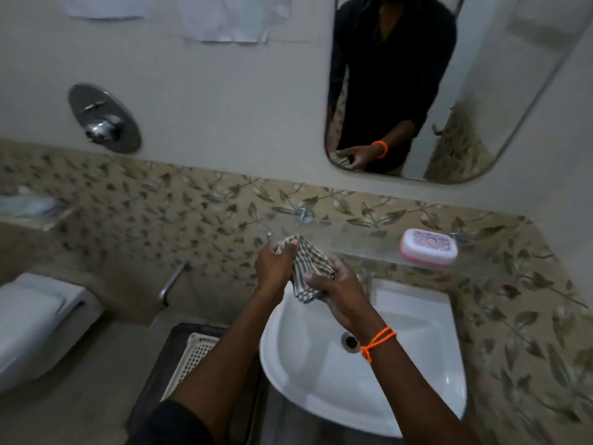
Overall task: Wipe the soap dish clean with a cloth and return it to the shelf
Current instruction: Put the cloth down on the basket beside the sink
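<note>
A pink and white soap dish point(429, 248) with its lid on sits on the glass shelf point(359, 242), toward the shelf's right end. A striped grey and white cloth point(308, 268) is bunched between both hands above the back of the sink. My left hand point(276, 263) grips its upper left part. My right hand point(340, 284), with an orange thread on the wrist, holds its lower right part. Both hands are well left of the soap dish and apart from it.
A white sink point(417, 358) with a drain lies below the hands. A mirror point(481, 91) hangs above the shelf. A toilet point(38, 319) stands at the left, a metal wall valve point(104, 118) above it, and a white perforated basket point(195, 354) on the floor.
</note>
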